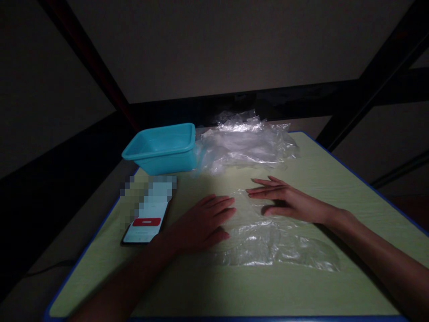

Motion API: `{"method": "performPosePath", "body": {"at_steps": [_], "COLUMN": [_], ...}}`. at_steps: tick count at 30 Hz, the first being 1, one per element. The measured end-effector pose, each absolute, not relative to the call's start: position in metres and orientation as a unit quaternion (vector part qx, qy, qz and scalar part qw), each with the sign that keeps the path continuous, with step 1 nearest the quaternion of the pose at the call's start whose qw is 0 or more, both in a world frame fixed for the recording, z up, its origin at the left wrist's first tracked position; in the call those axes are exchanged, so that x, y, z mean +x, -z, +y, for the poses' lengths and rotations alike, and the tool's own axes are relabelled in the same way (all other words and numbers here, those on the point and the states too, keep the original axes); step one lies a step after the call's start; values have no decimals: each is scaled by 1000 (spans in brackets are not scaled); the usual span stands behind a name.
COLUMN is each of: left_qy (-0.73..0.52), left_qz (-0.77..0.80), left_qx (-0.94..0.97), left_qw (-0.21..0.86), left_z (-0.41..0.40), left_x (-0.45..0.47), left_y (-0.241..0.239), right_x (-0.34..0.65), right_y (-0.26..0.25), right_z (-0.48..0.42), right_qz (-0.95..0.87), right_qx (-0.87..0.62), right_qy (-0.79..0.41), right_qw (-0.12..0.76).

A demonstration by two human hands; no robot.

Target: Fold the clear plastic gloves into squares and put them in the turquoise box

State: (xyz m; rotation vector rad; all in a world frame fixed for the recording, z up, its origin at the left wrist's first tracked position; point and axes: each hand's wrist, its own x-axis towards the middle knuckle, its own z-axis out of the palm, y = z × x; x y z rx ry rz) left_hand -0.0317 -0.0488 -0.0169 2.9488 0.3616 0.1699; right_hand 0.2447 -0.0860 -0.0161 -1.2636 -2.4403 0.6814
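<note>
A clear plastic bag (275,243) lies flat on the pale green table (335,179) in front of me. My left hand (201,223) rests palm down on the bag's left edge, fingers stretched out. My right hand (284,201) lies on the bag's upper part, fingers extended and pointing left, holding nothing. The two hands' fingertips are a short way apart.
A turquoise plastic tub (162,147) stands at the far left of the table. A heap of clear plastic bags (244,141) lies beside it at the back. A phone (147,219) with a lit screen lies left of my left hand. The table has a blue edge (87,243).
</note>
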Motion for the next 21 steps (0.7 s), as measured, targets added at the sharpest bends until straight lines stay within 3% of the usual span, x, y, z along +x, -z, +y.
{"method": "performPosePath", "body": {"at_steps": [21], "left_qy": [-85], "left_qz": [114], "left_qx": [986], "left_qw": [82], "left_z": [-48], "left_x": [-30], "left_y": [19], "right_x": [244], "right_y": [15], "right_z": [-89], "right_qz": [-867], "right_qx": [-420], "right_qy": [-218], "right_qw": [155]}}
